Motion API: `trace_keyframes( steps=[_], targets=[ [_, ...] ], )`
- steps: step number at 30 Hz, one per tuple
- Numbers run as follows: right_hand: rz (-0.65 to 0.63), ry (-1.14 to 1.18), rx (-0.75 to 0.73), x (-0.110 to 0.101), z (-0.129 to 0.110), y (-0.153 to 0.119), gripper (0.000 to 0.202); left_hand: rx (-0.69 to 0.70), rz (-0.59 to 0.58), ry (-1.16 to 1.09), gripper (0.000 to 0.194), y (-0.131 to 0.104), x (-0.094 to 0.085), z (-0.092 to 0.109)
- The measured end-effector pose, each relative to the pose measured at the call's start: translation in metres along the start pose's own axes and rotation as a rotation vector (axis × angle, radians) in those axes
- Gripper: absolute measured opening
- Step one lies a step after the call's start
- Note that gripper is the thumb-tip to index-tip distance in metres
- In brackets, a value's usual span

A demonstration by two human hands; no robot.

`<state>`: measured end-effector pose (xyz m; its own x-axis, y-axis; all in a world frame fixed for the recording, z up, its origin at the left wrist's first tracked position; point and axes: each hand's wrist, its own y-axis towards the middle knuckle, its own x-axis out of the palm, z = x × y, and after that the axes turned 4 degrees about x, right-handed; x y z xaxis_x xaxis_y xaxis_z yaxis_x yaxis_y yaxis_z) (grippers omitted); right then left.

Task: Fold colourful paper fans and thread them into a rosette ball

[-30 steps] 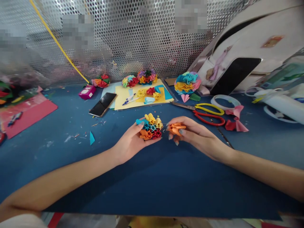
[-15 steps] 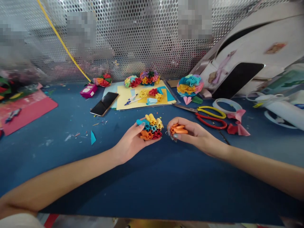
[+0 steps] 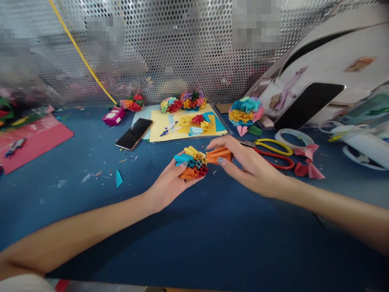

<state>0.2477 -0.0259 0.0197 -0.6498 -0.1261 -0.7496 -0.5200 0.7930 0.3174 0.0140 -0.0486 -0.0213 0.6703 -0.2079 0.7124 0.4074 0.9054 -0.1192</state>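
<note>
While a multicoloured paper cluster (image 3: 192,163) is cradled in the half-curled left hand (image 3: 167,182), an orange paper piece (image 3: 219,155) is pinched beside it between thumb and fingers of the right hand (image 3: 251,168). Both are held over the blue table (image 3: 194,243).

Your left hand (image 3: 168,184) hides the underside of the paper cluster (image 3: 192,163). Just right of the cluster, your right hand (image 3: 251,170) covers part of the orange paper piece (image 3: 218,155); whether the two touch is hard to tell. Farther right, it masks part of the scissors (image 3: 267,140), and the backpack (image 3: 328,61) is cut off. Beyond the cluster, shapes through the perforated panel (image 3: 182,52) blur.
</note>
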Motion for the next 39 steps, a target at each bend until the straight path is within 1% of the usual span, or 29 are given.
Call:
trace_keyframes(
  steps=[3,7,13,19,24,27,31,33,36,39],
  targets=[
    [0.046,-0.151,-0.011,0.004,-0.001,0.001,0.025,0.02,-0.024,0.024,0.053,0.0,-0.002,-0.001],
    [0.084,-0.225,-0.076,0.008,-0.001,0.001,0.02,0.047,-0.068,0.082,0.053,0.0,-0.005,-0.004],
    [0.107,-0.266,-0.148,0.007,0.001,0.0,0.019,0.056,-0.096,0.155,0.05,-0.002,-0.008,-0.007],
    [0.15,-0.311,-0.182,0.007,0.002,0.0,0.017,0.047,-0.07,0.175,0.06,-0.003,-0.008,-0.008],
    [0.136,-0.305,-0.166,0.007,0.003,-0.001,0.018,0.054,-0.077,0.172,0.063,-0.002,-0.003,-0.006],
    [0.156,-0.326,-0.184,0.008,0.005,-0.001,0.017,0.063,-0.097,0.186,0.06,-0.003,-0.004,-0.007],
    [0.159,-0.383,-0.206,0.008,0.005,-0.001,0.018,0.076,-0.107,0.237,0.049,-0.004,-0.009,-0.009],
    [0.161,-0.401,-0.216,0.008,0.005,-0.002,0.018,0.081,-0.108,0.256,0.047,-0.005,-0.012,-0.011],
    [0.17,-0.42,-0.234,0.009,0.005,-0.002,0.018,0.087,-0.112,0.299,0.05,-0.006,-0.013,-0.011],
    [0.182,-0.455,-0.266,0.01,0.006,-0.002,0.018,0.088,-0.12,0.344,0.058,-0.007,-0.011,-0.009]
  ],
)
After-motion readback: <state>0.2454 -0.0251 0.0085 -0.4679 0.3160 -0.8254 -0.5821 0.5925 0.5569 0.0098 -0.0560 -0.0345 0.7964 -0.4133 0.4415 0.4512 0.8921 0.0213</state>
